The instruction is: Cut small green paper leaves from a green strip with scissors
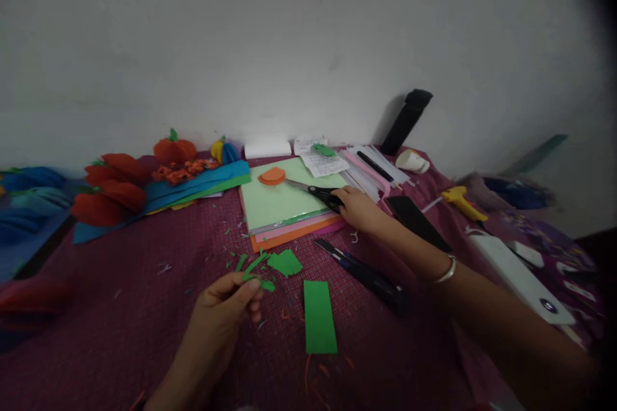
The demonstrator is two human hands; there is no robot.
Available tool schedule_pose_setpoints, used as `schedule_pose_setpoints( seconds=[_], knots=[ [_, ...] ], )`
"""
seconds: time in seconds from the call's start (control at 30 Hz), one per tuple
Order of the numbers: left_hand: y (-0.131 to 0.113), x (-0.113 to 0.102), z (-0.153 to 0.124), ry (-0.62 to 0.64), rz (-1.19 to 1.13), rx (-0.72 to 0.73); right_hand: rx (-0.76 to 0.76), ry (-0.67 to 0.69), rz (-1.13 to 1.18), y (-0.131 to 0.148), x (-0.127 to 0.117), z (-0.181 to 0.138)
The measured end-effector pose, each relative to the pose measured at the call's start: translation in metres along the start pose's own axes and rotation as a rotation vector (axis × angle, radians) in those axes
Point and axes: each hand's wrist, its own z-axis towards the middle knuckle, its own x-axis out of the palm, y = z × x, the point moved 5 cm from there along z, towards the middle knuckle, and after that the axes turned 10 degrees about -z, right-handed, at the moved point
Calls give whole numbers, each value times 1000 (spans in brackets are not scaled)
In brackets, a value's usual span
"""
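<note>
My left hand point(231, 298) is closed in a pinch on a thin cut piece of green paper point(266, 284). Just beyond it are green paper scraps point(285, 262) and narrow strips on the cloth. A green paper rectangle point(319, 318) lies flat to the right of this hand. My right hand point(359, 209) reaches forward with its fingers closed around the black handles of the scissors point(324, 194). The scissors' blades rest over a pale green sheet, their tips near some orange paper circles point(272, 176).
A stack of coloured paper point(270, 205) lies mid-table. A box cutter point(366, 275) sits before my right forearm. Red paper pumpkins point(118, 199) stand left. A yellow glue gun point(463, 203), a white power strip point(520, 276) and a black cylinder point(407, 121) are on the right.
</note>
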Motion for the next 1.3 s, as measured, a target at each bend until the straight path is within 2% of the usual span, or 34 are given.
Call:
schedule_pose_setpoints(
  seconds=[0.2, 0.4, 0.43, 0.53, 0.6, 0.73, 0.9, 1.0, 1.13, 1.3],
  knots=[
    [0, 0, 3, -17, -97, -1, -87, 99, -66, 0, 1, 13],
    [-7, -4, 7, -24, -147, 48, -127, 152, -30, 1, -26, 14],
    [-9, -5, 7, -22, -170, 54, -126, 158, 20, 4, -33, 8],
    [-13, -6, 7, -21, -250, 53, -73, 186, 603, 17, -49, -24],
    [-15, -5, 6, -5, -307, 49, -97, 250, 846, 36, -52, -53],
    [-19, -7, 4, 17, -413, 54, -149, 450, 1153, 91, -37, -102],
    [-25, -10, 3, 1, -503, 113, -13, 577, 1495, 144, -5, -115],
    [-26, -10, 4, 3, -517, 128, -6, 613, 1547, 155, 9, -112],
    [-22, -12, 5, -48, -507, 120, -30, 624, 1574, 156, 22, -110],
    [-17, -11, 5, -95, -515, 110, -22, 611, 1540, 158, 22, -108]
  ],
)
